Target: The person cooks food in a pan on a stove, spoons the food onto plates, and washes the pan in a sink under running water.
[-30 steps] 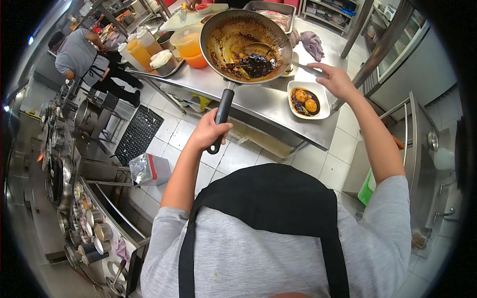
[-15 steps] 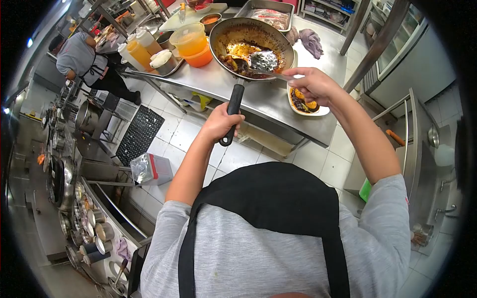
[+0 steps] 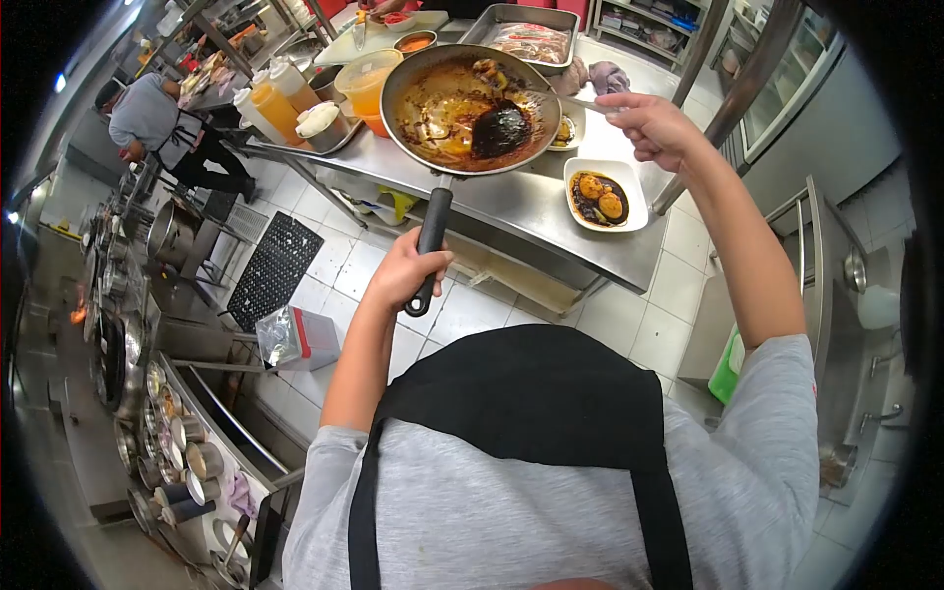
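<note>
My left hand (image 3: 406,271) is wrapped round the black handle of a frying pan (image 3: 418,108), which is held tilted over the steel counter. Dark sauce (image 3: 500,131) has pooled in the pan's right side, with brown residue over the rest. My right hand (image 3: 657,128) grips the metal handle of a spoon (image 3: 580,101). Its far end is inside the pan, beside some chunky food (image 3: 489,73). Below my right hand stands a square white bowl (image 3: 637,179) with dark sauce and two round orange-brown pieces. Another white bowl (image 3: 574,138) is partly hidden by the pan.
Behind the pan are a metal tray (image 3: 562,22) with wrapped food and a crumpled cloth (image 3: 608,79). Plastic containers (image 3: 369,74) and squeeze bottles (image 3: 275,113) line the left side. A co-worker (image 3: 162,118) stands at far left; another person's hands show at the top.
The pan has moved left and tilted, its sauce now pooled at the right. My right hand has risen rightward with the spoon, uncovering the front bowl.
</note>
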Tool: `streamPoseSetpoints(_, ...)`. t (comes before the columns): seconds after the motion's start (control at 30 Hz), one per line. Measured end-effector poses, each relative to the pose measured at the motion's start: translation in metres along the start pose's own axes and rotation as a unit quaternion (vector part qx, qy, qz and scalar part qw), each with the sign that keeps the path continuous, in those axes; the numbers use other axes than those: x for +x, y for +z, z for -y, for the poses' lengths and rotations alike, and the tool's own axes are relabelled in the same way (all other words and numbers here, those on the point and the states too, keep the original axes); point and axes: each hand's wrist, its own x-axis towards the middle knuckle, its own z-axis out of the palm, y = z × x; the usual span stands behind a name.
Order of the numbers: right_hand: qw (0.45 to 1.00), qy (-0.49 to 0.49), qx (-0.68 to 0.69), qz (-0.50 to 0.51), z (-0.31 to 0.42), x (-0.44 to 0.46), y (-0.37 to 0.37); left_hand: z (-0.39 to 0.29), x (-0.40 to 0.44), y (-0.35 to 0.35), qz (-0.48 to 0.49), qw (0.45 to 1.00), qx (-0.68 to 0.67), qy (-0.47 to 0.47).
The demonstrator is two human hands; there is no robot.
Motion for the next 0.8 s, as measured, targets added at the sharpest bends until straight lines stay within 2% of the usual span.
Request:
streamPoseSetpoints(0.2, 0.997, -0.008, -0.009, -0.071, -0.009, 0.004, -0.026, 0.008, -0.036, -0.01, -0.038, 0.999, -0.017, -0.024)
streamPoseSetpoints(0.3, 0.994, -0.002, -0.05, -0.093, -0.036, 0.023, -0.04, 0.005, -0.051, -0.012, -0.057, 0.997, -0.004, -0.042)
streamPoseSetpoints(0.4, 0.981, -0.021, -0.156, -0.11, -0.07, 0.047, -0.043, 0.003, -0.06, -0.012, -0.075, 0.996, 0.006, -0.046)
streamPoseSetpoints(0.43, 0.967, -0.039, -0.221, -0.119, -0.081, 0.054, -0.045, 0.004, -0.061, -0.013, -0.077, 0.996, 0.007, -0.045)
streamPoseSetpoints(0.47, 0.894, -0.142, -0.401, -0.142, -0.102, 0.072, -0.05, 0.004, -0.062, -0.014, -0.078, 0.996, 0.008, -0.043)
streamPoseSetpoints(0.53, 0.807, -0.105, -0.552, -0.178, -0.083, 0.043, -0.023, 0.002, -0.062, -0.012, -0.082, 0.996, 0.004, -0.042)
streamPoseSetpoints(0.57, 0.767, -0.135, -0.594, -0.201, -0.091, 0.046, -0.023, 0.001, -0.06, -0.011, -0.082, 0.996, 0.001, -0.04)
streamPoseSetpoints(0.67, 0.775, -0.114, -0.582, -0.218, -0.078, 0.037, -0.023, 0.004, -0.053, -0.008, -0.082, 0.996, -0.009, -0.027)
streamPoseSetpoints(0.7, 0.786, -0.171, -0.545, -0.235, -0.084, 0.042, -0.034, 0.006, -0.05, -0.008, -0.083, 0.996, -0.014, -0.022)
streamPoseSetpoints(0.8, 0.924, -0.161, -0.29, -0.192, -0.078, 0.048, -0.065, 0.008, -0.047, -0.008, -0.075, 0.997, -0.016, -0.019)
